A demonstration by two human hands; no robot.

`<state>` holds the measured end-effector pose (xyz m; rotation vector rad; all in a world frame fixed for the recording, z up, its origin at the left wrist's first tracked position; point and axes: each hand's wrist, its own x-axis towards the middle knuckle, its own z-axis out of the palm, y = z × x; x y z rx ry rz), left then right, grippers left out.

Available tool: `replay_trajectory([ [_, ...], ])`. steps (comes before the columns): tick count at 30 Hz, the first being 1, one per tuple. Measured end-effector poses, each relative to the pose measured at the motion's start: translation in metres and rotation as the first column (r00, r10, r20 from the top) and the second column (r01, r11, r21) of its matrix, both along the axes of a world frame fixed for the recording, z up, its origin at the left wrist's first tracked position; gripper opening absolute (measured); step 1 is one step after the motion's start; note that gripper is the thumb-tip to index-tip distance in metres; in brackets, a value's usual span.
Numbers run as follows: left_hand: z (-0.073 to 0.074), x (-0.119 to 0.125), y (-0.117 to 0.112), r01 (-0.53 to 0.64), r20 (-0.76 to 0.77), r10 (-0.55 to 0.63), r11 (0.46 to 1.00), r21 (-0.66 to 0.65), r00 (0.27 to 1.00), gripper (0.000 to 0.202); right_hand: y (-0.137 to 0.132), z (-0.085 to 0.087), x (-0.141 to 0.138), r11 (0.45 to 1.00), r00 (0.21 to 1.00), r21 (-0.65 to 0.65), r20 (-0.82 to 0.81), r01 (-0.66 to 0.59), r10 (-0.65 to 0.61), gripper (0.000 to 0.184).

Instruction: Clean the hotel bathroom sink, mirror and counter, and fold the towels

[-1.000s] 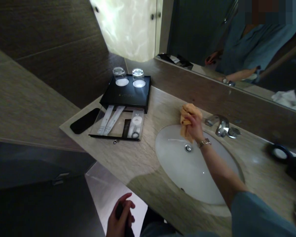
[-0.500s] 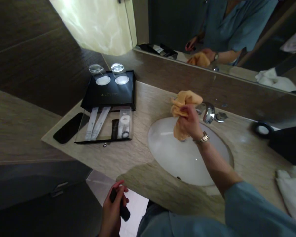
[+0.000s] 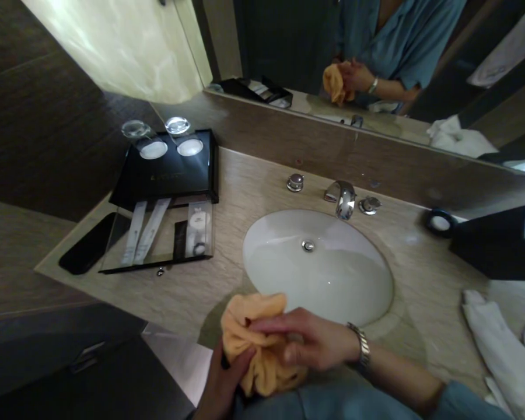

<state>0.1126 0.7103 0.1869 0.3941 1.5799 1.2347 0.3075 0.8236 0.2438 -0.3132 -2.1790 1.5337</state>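
Beige stone counter point(image 3: 227, 280) runs the full width, with the mirror point(image 3: 315, 52) above it reflecting the person in a teal shirt. White oval basin point(image 3: 284, 280) is set in the counter, looks clean and empty, drain point(image 3: 308, 245) visible. Black tray point(image 3: 166, 175) sits rear left with two upturned glasses point(image 3: 177, 127), and a clear-lidded amenity drawer point(image 3: 157, 236) is pulled out in front of it. White towels point(image 3: 499, 344) lie at the right edge; a black box point(image 3: 494, 245) sits behind them. Chrome faucet point(image 3: 343, 198) stands between two knobs, nothing touching it.

Orange cloth point(image 3: 254, 341) is bunched at the counter's near edge, off the basin. Right hand point(image 3: 310, 344) is closed over its top, gripping it. Left hand point(image 3: 223, 385) grips it from below; whether it holds anything else, can't tell. Judgement: basin and fixtures look wiped; how much counter is left can't be read from here.
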Motion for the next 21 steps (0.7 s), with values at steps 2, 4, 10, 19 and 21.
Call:
replay_trajectory([
  [2,0.000,-0.026,-0.004,-0.147,-0.178,0.130,0.985,-0.086,0.975,0.077,0.046,-0.017,-0.012,0.970,0.973,0.087,-0.001,0.229,-0.230,0.041],
  [4,-0.004,-0.058,-0.002,-0.233,-0.430,0.190,0.971,-0.049,0.883,0.082,0.112,-0.026,-0.020,0.747,0.796,0.312,-0.058,0.587,-0.602,0.041],
  [10,-0.031,-0.100,0.028,0.002,-0.713,-0.248,0.945,-0.326,0.657,0.079,0.302,-0.035,-0.043,0.163,0.186,0.523,0.010,0.836,-0.983,0.045],
  [19,-0.027,-0.090,0.033,0.050,-0.744,-0.301,0.939,-0.340,0.597,0.065,0.348,-0.026,-0.015,0.391,0.415,0.493,0.065,0.778,-0.908,0.031],
  [21,-0.027,-0.092,0.035,0.057,-0.732,-0.317,0.932,-0.357,0.604,0.065,0.354,-0.019,-0.012,0.436,0.448,0.485,0.098,0.759,-0.889,0.027],
])
